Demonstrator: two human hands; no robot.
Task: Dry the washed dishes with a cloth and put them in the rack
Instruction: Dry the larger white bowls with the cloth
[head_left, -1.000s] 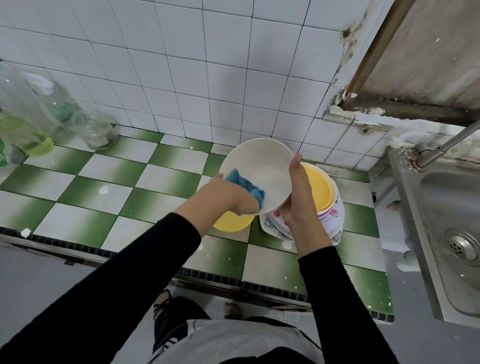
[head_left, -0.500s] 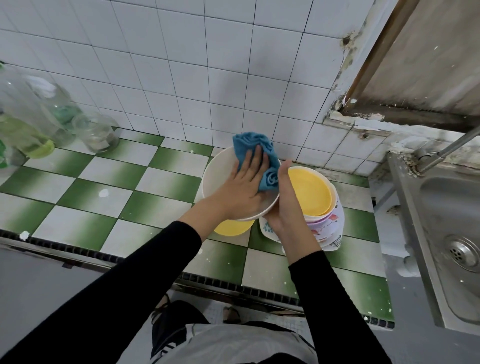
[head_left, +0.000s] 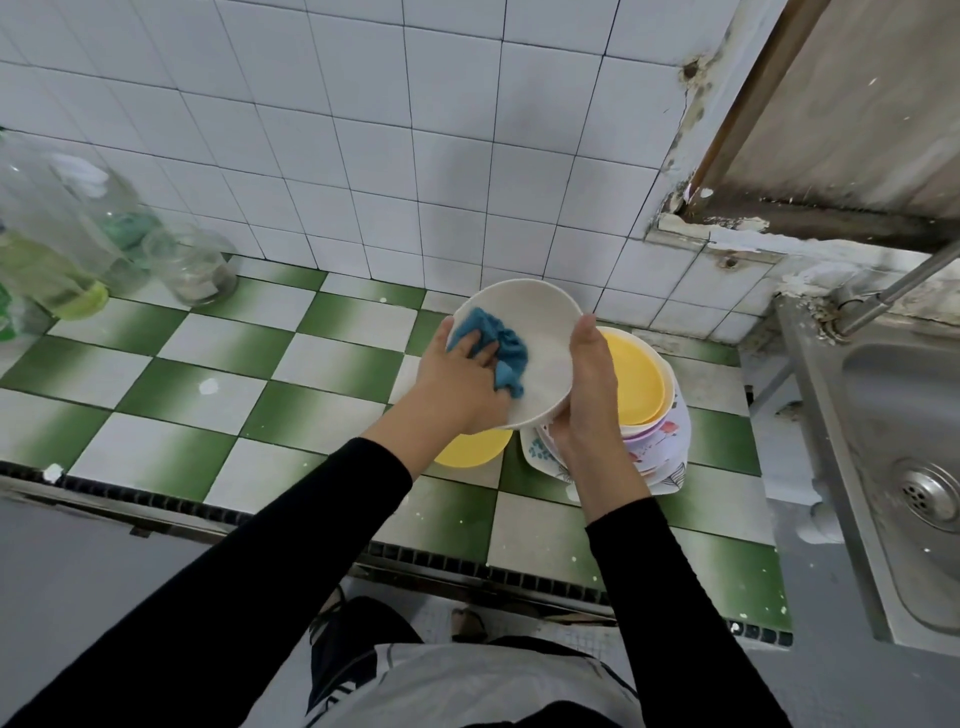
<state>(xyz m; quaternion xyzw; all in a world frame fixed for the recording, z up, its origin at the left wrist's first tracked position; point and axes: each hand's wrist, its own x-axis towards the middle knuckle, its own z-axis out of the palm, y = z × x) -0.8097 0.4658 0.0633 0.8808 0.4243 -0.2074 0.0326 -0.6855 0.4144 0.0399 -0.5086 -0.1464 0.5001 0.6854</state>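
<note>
In the bowl (head_left: 543, 332), left hand (head_left: 457, 387) grips cloth (head_left: 511, 349) (right hand (head_left: 589, 397) holds).

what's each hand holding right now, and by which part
The right hand grips the round white bowl by its right-side rim. The left hand holds a crumpled blue cloth, bunched in its fingers, against the bowl's inside.
</note>
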